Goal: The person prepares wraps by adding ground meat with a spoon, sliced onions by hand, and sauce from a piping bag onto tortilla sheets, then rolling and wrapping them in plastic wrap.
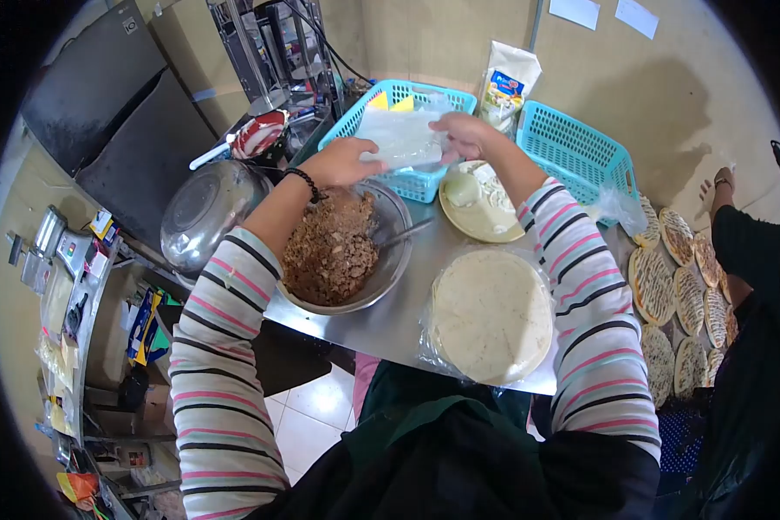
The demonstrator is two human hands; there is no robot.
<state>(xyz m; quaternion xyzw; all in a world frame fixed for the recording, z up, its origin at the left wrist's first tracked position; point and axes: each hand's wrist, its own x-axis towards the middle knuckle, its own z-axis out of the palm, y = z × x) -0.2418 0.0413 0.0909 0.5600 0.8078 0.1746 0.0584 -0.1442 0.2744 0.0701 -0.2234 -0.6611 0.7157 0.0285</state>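
Observation:
My left hand (pixel 348 161), with a dark bead bracelet at its wrist, pinches the near left edge of a clear plastic bag (pixel 406 139) with something whitish in or under it. Across from it, my right hand (pixel 466 134) has its fingers closed on the bag's right edge. Both hands are above a turquoise basket (pixel 446 97) that also holds yellow pieces. Below my left wrist, a steel bowl (pixel 399 279) contains a brown crumbly mixture (pixel 334 256) and a metal spoon (pixel 407 231). Flat round breads (pixel 492 319) lie stacked on plastic, nearest my body.
A plate (pixel 459 227) carries white creamy food and a pale round piece. Behind are a second turquoise basket (pixel 572 143) and a white packet (pixel 507 87). An upturned metal bowl (pixel 212 204) stands left. Topped flatbreads (pixel 654 282) cover the right side, beside another person's arm (pixel 726 195).

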